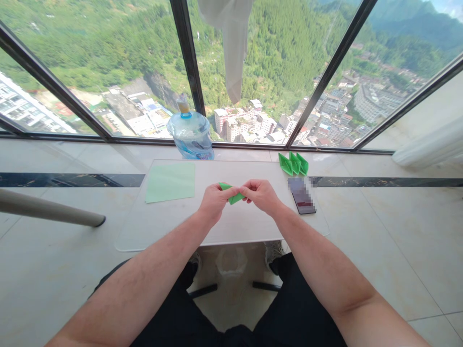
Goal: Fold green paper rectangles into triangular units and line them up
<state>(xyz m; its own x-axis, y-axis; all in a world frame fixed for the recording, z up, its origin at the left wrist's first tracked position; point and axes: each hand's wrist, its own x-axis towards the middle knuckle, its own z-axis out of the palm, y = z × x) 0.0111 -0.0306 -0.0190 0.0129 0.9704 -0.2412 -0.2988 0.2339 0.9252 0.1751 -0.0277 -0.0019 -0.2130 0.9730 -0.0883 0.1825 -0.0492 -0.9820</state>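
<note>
A small piece of folded green paper point(236, 198) is held between both hands above the middle of the low white table point(249, 226). My left hand point(214, 200) pinches its left side, thumb on top. At its right end my right hand point(261, 193) grips with thumb and fingertips, hiding part of the paper. On the table's left lies a flat light green sheet or stack of paper point(170, 183). Several folded green paper boats point(293, 164) stand in a row at the back right corner.
A phone point(303, 196) lies on the table's right side, below the paper boats. Behind the table a large water jug point(191, 132) stands against the window. A grey pole point(50, 208) crosses the floor at left. My legs are under the table's front edge.
</note>
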